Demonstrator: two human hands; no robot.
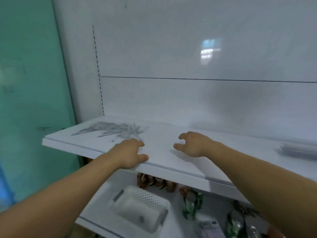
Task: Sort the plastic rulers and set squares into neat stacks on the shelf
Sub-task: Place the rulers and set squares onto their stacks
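Observation:
A loose heap of clear plastic rulers and set squares (113,130) lies scattered on the left part of the white shelf (164,166). A neater stack of clear rulers (300,150) sits at the far right edge of the view. My left hand (130,154) rests on the shelf's front edge just right of the heap, fingers loosely bent, holding nothing. My right hand (192,145) hovers low over the middle of the shelf, fingers loosely curled and empty. The picture is blurred.
A white back panel (188,57) rises behind the shelf, and a green wall (30,83) stands to the left. On the lower shelf sit a white perforated basket (142,205), brown items (154,182) and green packets (192,205).

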